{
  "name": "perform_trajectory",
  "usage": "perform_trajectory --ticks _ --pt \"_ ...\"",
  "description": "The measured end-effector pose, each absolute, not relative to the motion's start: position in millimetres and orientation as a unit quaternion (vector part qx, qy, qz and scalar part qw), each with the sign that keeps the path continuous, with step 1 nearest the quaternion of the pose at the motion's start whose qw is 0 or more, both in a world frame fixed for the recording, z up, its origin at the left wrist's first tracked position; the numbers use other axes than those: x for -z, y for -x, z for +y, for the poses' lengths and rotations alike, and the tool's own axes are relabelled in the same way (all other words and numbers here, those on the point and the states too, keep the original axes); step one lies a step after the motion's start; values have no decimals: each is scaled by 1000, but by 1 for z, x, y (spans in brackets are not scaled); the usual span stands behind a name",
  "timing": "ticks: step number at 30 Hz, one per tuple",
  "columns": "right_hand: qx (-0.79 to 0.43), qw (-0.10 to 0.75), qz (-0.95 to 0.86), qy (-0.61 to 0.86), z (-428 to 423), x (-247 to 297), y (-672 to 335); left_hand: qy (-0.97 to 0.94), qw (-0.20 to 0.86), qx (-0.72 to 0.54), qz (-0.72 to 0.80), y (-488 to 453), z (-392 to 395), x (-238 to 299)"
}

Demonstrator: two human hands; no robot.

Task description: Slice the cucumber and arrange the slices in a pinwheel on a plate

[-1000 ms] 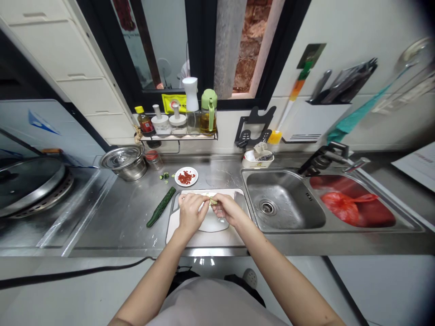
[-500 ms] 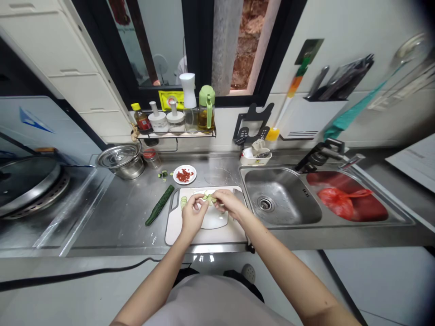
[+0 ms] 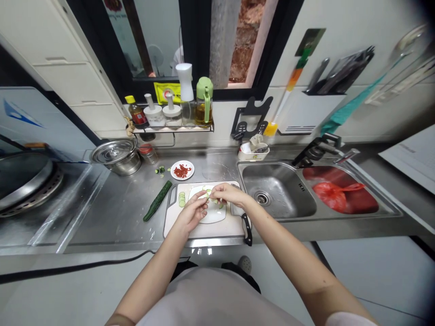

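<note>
My left hand (image 3: 192, 213), palm turned up and fingers loosely curled, holds pale green cucumber slices (image 3: 208, 193) at its thumb and fingertips. My right hand (image 3: 227, 194) pinches at the same slices from the right, its fingertips meeting the left ones. Both hands are over a white plate (image 3: 215, 218), which lies on a light cutting board (image 3: 173, 226). Some slices rest on the plate, partly hidden by my hands. A short row of cucumber slices (image 3: 182, 199) lies on the board's left part. At the right edge lies a knife (image 3: 247, 228) with a black handle.
A whole cucumber (image 3: 157, 201) lies left of the board. Behind are a small plate (image 3: 173, 175) of chopped red pieces and some dark green scraps (image 3: 159, 170). A steel pot (image 3: 126, 164) stands at the back left; the sink (image 3: 282, 209) is on the right.
My left hand's fingers have loosened and straightened somewhat. The right hand has shifted slightly left over the plate. The knife handle now shows more fully as the view shifts.
</note>
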State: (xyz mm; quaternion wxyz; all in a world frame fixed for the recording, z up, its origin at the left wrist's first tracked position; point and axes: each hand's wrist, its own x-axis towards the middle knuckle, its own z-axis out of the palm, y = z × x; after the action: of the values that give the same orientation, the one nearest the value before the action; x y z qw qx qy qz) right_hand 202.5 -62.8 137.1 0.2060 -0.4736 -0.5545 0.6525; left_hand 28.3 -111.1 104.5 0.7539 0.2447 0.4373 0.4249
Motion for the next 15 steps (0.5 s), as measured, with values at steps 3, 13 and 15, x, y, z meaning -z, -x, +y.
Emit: perform_trajectory --ticks 3,13,15 --pt "-652 196 -548 486 -62 -135 -204 -308 700 -441 469 -29 -107 -99" --pt "-637 174 -537 525 -61 -130 -205 -456 546 -505 489 -36 -104 -91" --pt "-637 173 -533 530 -60 -128 -207 -472 524 -505 498 -37 -103 -87"
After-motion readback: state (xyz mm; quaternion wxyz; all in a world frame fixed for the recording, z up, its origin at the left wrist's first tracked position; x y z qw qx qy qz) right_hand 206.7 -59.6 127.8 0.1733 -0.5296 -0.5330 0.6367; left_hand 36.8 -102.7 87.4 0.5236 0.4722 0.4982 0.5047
